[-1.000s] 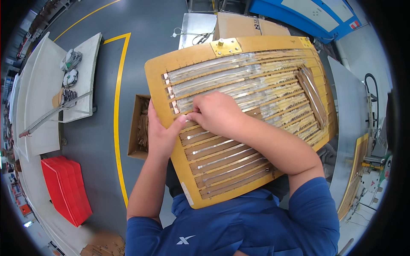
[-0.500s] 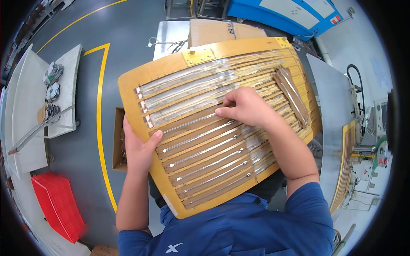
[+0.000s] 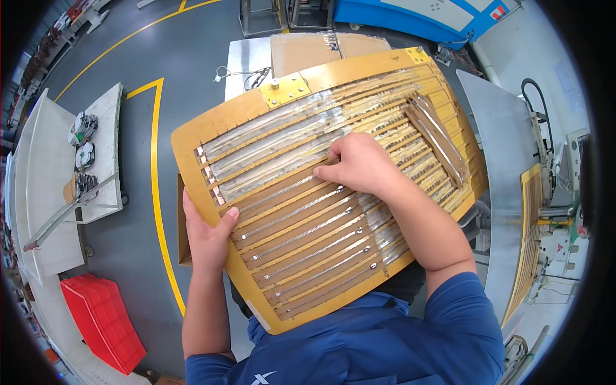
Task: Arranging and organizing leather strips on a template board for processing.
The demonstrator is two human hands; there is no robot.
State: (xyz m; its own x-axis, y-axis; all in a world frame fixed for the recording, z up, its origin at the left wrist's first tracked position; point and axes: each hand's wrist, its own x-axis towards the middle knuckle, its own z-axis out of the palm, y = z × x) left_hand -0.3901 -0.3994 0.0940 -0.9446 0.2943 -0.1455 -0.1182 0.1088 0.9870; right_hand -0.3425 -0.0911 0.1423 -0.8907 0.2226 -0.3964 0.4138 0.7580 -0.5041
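A large yellow slotted board (image 3: 187, 142) lies tilted in front of me. My left hand (image 3: 208, 240) grips its left edge, thumb on top and fingers hidden underneath. Brown zippers with silver teeth (image 3: 301, 232) lie in several parallel slots on the nearer left part. My right hand (image 3: 359, 163) is closed, thumb and forefinger pinching the right end of the farthest of these, a brown zipper (image 3: 276, 195). Farther slots hold strips under clear, shiny film (image 3: 269, 125). Several loose brown zippers (image 3: 436, 138) lie across the board's right side.
Beyond the board lies a cardboard sheet (image 3: 298, 54), with a blue machine (image 3: 401, 22) behind. At left are a white cart (image 3: 106, 160) bearing metal parts and a red crate (image 3: 102, 324). A cardboard box (image 3: 185, 224) shows beside the board. Another yellow slotted board (image 3: 523, 237) stands at right.
The board and both hands have shifted slightly left in view. My right hand still pinches at the same zipper, and my left still grips the edge.
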